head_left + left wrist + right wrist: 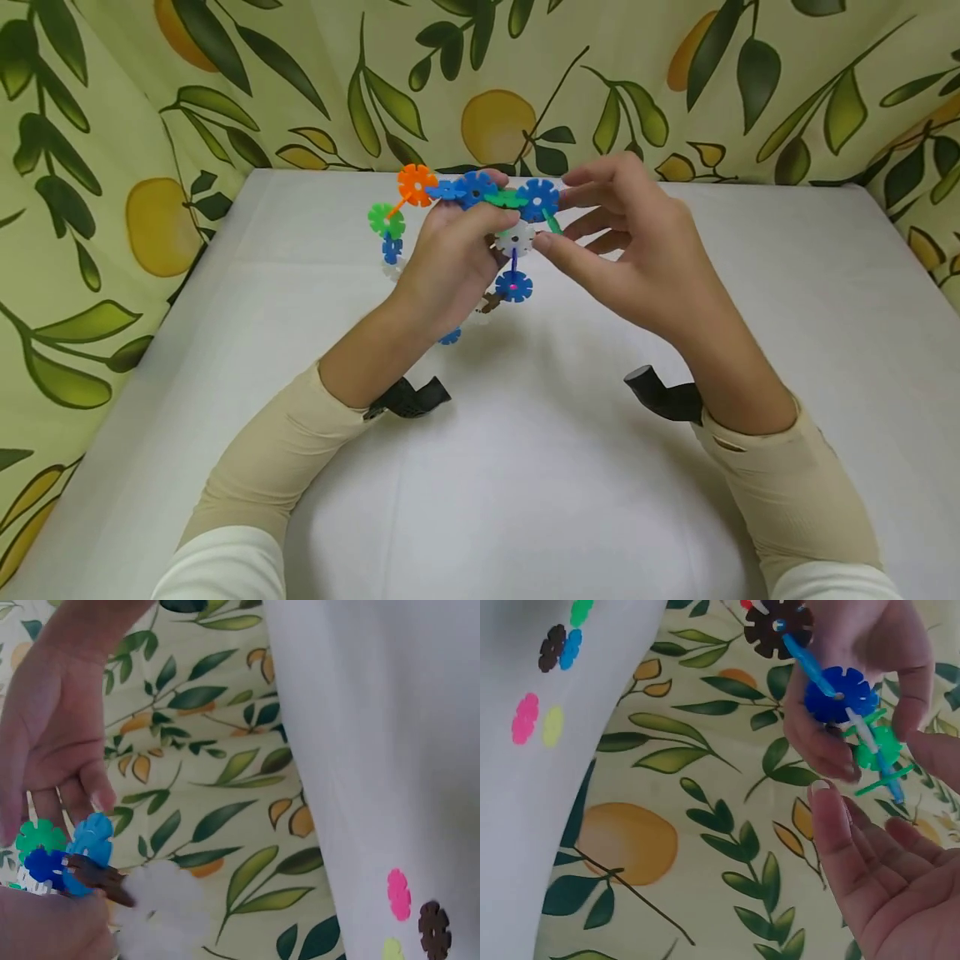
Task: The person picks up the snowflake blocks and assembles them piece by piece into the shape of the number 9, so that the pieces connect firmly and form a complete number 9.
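My left hand grips a chain of interlocking notched plastic flower discs, thumb across it. Its upper row holds an orange disc, blue discs and green ones. A whitish disc hangs beneath, joined to another blue disc. On the left, the chain bends down through a light-green disc. Beside the right end is my right hand, fingers spread and bent around a small green disc; in the right wrist view no firm grip shows. The left palm covers part of the chain.
Loose discs lie on the white table: a pink disc, a yellow disc and a brown disc among them. A leaf-and-fruit patterned cloth hangs behind the table. Black curved mounts sit on both wrists.
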### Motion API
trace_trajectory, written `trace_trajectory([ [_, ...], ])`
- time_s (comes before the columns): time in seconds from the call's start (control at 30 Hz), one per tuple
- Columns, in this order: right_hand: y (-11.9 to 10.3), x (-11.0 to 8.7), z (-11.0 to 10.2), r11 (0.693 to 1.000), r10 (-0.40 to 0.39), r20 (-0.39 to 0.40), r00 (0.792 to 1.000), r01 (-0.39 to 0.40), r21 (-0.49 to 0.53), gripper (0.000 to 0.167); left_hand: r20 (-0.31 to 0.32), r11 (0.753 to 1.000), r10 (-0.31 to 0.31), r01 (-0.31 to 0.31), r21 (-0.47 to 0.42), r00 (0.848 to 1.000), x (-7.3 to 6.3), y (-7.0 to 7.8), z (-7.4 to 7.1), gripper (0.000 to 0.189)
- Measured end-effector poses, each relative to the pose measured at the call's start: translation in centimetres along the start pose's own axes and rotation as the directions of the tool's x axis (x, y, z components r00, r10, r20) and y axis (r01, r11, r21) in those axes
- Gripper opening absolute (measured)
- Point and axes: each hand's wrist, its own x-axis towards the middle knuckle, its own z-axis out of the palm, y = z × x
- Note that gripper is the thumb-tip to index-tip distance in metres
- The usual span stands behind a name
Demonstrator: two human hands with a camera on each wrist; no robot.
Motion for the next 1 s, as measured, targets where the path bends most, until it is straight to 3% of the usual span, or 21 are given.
trace_trajectory([
  [0.1, 0.6, 0.3, 0.4, 0.988, 0.1, 0.067, 0.993, -0.107, 0.112, 0.072, -0.006, 0.996, -0.022, 0.021, -0.09, 1.0, 0.1, -0.2, 0.1, 0.023],
  [0.2, 1.5, 0.7, 1.0, 0.952, 0.191, 0.183, 0.964, -0.227, 0.206, 0.082, -0.03, 0.986, -0.018, 0.012, -0.166, 0.999, 0.3, -0.3, 0.1, 0.021],
  [0.27, 2.2, 0.9, 1.3, 0.922, 0.22, 0.236, 0.947, -0.281, 0.267, 0.075, -0.053, 0.98, -0.008, -0.003, -0.201, 0.999, 0.4, -0.4, 0.1, 0.02],
  [0.33, 2.8, 1.1, 1.6, 0.896, 0.213, 0.245, 0.946, -0.289, 0.337, 0.061, -0.064, 0.973, 0.001, -0.016, -0.23, 0.998, 0.5, -0.5, 0.0, 0.021],
  [0.47, 3.5, 1.3, 1.7, 0.843, 0.202, 0.146, 0.968, -0.248, 0.477, 0.033, -0.054, 0.963, 0.015, -0.029, -0.269, 0.998, 0.6, -0.6, -0.1, 0.024],
  [0.6, 4.0, 1.3, 1.9, 0.794, 0.193, 0.055, 0.98, -0.189, 0.577, 0.02, -0.028, 0.96, 0.019, -0.026, -0.28, 0.999, 0.6, -0.7, 0.0, 0.024],
  [0.73, 4.3, 1.5, 2.3, 0.786, 0.181, -0.062, 0.982, -0.107, 0.609, 0.014, -0.014, 0.955, 0.01, -0.014, -0.296, 1.0, 0.6, -0.8, 0.1, 0.021],
  [0.83, 4.5, 1.5, 2.2, 0.817, 0.173, -0.194, 0.966, -0.031, 0.576, 0.012, 0.011, 0.965, -0.071, 0.072, -0.251, 0.997, 0.4, -0.9, 0.2, 0.022],
  [0.9, 4.6, 1.5, 1.9, 0.82, 0.18, -0.247, 0.952, -0.006, 0.572, 0.012, 0.047, 0.97, -0.167, 0.173, -0.168, 0.985, 0.1, -1.0, 0.4, 0.031],
  [0.97, 4.7, 1.6, 1.4, 0.805, 0.194, -0.263, 0.945, 0.0, 0.594, 0.012, 0.118, 0.96, -0.275, 0.28, -0.025, 0.954, -0.3, -1.0, 0.5, 0.049],
  [1.0, 4.8, 1.7, 1.2, 0.791, 0.204, -0.261, 0.944, -0.002, 0.611, 0.011, 0.168, 0.943, -0.331, 0.319, 0.097, 0.928, -0.5, -0.9, 0.5, 0.057],
])
